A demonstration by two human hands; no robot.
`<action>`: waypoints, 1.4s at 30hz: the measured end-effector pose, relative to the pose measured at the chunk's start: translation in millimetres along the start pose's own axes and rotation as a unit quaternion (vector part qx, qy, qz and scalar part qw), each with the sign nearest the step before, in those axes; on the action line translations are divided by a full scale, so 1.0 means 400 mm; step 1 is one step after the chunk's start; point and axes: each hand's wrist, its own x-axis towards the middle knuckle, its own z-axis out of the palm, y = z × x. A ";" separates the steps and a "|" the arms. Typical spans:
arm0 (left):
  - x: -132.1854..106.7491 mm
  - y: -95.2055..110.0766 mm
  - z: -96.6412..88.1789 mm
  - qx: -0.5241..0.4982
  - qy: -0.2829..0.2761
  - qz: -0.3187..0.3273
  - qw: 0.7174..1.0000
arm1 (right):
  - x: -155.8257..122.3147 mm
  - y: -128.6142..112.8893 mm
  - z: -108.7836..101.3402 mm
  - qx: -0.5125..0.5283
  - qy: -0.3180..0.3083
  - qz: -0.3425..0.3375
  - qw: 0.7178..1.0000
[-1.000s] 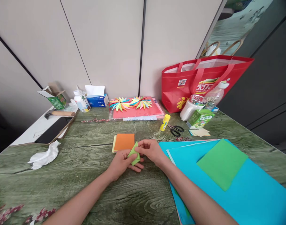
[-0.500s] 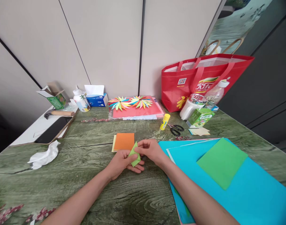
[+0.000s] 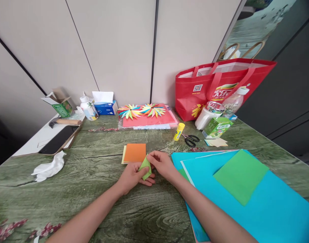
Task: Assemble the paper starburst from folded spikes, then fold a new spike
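Observation:
A small folded piece of light green paper (image 3: 145, 168) is held above the wooden-patterned table. My left hand (image 3: 132, 176) grips its lower part, thumb on top and fingers underneath. At the paper's upper tip, my right hand (image 3: 161, 164) is pinched with thumb and forefinger; its other fingers are curled in. Just behind the hands lies a stack of square papers, orange sheet (image 3: 135, 152) on top and pale yellow edges showing at the left. The hands partly cover the paper's folds.
Blue sheets (image 3: 276, 209) with a green square (image 3: 242, 177) lie at right. Behind are a glue stick (image 3: 179, 131), scissors (image 3: 190, 139), two paper stars (image 3: 130, 111) and a red bag (image 3: 192, 94). On the left are a crumpled tissue (image 3: 49, 167), a phone (image 3: 58, 139) and a hammer (image 3: 65, 122).
The light green paper has turned slightly in my left hand. My right fingers have shifted slightly at its upper tip. The whole view has moved a little.

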 end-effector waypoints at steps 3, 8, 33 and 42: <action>-0.001 0.000 0.009 0.032 0.002 0.019 0.999 | -0.018 -0.004 0.017 -0.197 0.083 -0.090 0.973; -0.006 -0.005 0.024 0.020 0.001 0.061 0.998 | -0.029 -0.002 0.028 -0.334 0.110 -0.133 0.926; -0.003 0.005 0.006 -0.004 0.094 0.134 0.986 | 0.008 -0.003 -0.013 0.115 -0.062 0.004 0.991; 0.003 -0.007 0.006 0.029 0.100 0.110 0.988 | 0.005 0.001 -0.011 0.019 -0.057 -0.038 0.997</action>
